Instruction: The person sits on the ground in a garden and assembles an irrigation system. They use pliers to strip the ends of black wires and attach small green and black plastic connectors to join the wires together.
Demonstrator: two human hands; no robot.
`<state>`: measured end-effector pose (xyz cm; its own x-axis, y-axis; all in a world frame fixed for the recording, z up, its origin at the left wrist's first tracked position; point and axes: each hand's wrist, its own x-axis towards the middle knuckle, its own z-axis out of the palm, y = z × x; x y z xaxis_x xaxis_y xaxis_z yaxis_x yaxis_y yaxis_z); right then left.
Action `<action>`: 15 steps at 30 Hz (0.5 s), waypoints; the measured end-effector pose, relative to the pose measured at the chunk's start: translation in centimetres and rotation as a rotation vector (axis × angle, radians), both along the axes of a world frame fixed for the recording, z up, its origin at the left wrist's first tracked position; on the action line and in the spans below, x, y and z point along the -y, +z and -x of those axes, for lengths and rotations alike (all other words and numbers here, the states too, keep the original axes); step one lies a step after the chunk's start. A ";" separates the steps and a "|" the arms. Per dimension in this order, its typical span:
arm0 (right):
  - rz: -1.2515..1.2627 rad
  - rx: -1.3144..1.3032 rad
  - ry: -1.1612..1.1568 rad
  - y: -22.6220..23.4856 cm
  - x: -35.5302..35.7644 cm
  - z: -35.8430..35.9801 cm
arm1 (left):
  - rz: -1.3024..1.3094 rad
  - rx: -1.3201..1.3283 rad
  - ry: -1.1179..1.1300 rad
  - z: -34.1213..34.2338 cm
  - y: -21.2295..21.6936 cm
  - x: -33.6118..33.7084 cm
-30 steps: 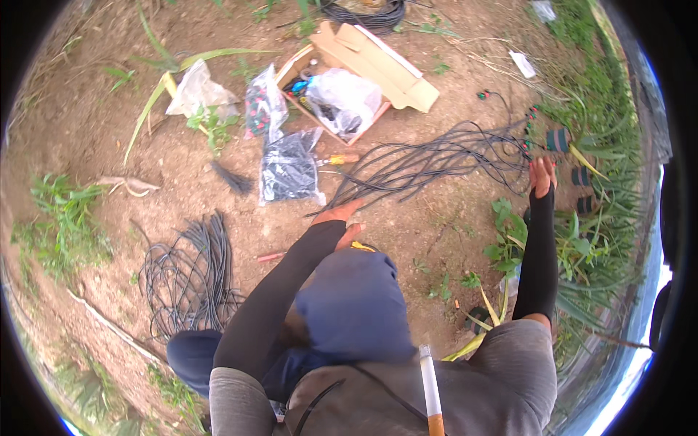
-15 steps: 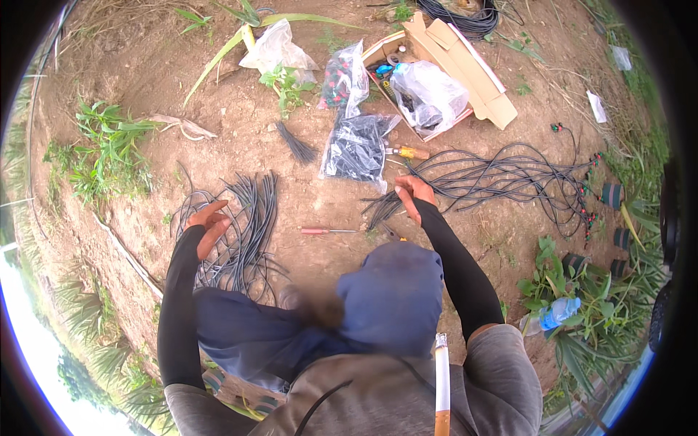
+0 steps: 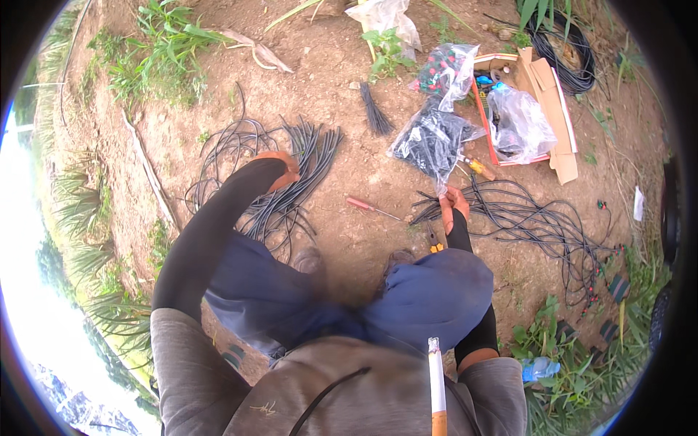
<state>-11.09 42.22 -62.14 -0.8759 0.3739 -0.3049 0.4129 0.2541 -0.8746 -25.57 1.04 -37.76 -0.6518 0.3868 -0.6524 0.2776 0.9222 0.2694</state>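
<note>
My left hand (image 3: 285,171) lies over a heap of thin black tubes (image 3: 314,156) on the bare soil, wrist bent, its fingers mostly hidden. My right hand (image 3: 455,202) is low over the ends of a second spread of black tubing (image 3: 523,211), which carries small red and green fittings at its far end. Thumb and forefinger there stand apart, close to the near corner of a clear plastic bag (image 3: 432,138) full of black parts. A red-handled screwdriver (image 3: 360,204) lies between the two heaps, and yellow-handled pliers (image 3: 436,245) lie near my right knee.
An open cardboard box (image 3: 542,94) holds a clear bag and tools. Beside it are a yellow-handled screwdriver (image 3: 480,169), a bag of red fittings (image 3: 447,69) and a black coil (image 3: 574,54). A small black bundle (image 3: 374,112) lies ahead. A plastic bottle (image 3: 539,369) sits among plants at right.
My view has turned and shifted, so the ground things appear farther right. My left hand has moved onto the tube heap; my right hand has come to the bag's near corner.
</note>
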 end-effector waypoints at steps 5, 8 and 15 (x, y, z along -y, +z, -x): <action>0.065 -0.096 -0.046 3.0 1.7 0.9 | -0.119 -0.125 0.084 0.5 -9.5 -0.6; 0.107 -0.032 -0.037 3.1 2.6 0.9 | -0.058 -0.245 0.355 0.0 -15.3 -2.7; 0.147 -0.014 -0.067 3.9 2.5 -0.4 | -0.071 -0.334 0.513 -1.6 -20.5 -3.1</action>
<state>-10.69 39.72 -58.24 -0.8553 0.3835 -0.3484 0.4119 0.0953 -0.9063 -24.00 4.19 -58.21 -0.9310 0.0045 -0.3650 -0.1171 0.9433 0.3105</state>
